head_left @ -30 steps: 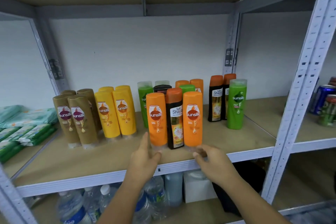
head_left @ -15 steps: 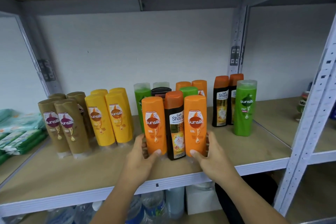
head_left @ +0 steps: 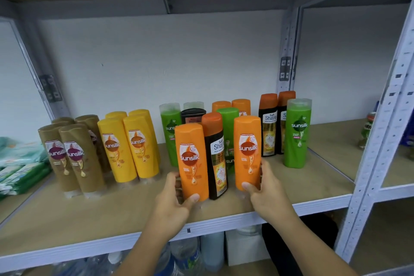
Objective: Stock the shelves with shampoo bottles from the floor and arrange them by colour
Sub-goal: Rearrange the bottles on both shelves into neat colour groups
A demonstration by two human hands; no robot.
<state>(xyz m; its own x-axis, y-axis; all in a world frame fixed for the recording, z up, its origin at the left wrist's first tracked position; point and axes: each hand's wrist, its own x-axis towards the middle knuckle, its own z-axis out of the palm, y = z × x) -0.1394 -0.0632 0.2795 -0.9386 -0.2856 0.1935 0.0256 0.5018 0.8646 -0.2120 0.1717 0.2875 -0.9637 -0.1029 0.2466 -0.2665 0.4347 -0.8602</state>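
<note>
At the left of the shelf point(head_left: 89, 215) the brown bottles point(head_left: 74, 154) and yellow bottles point(head_left: 130, 145) stand in their own groups, unchanged from a second ago. The change is at the front middle, where the three bottles pressed together half a second ago have come apart. The left hand point(head_left: 173, 199) now grips the foot of the left orange bottle point(head_left: 192, 161), thumb across the front and fingers curled round its far side. Touching it, the black bottle point(head_left: 216, 159) with the orange cap stands ungripped. A gap has opened to its right, showing a green bottle point(head_left: 227, 123) behind. Across that gap the right orange bottle point(head_left: 247, 152) is held low by the right hand point(head_left: 266, 192), thumb in front and fingers curled round its right edge. Both forearms reach up from below, wrists roughly level. Whether either orange bottle is off the board cannot be told. The odd black bottle is probably being parted out so the oranges can be grouped.
</note>
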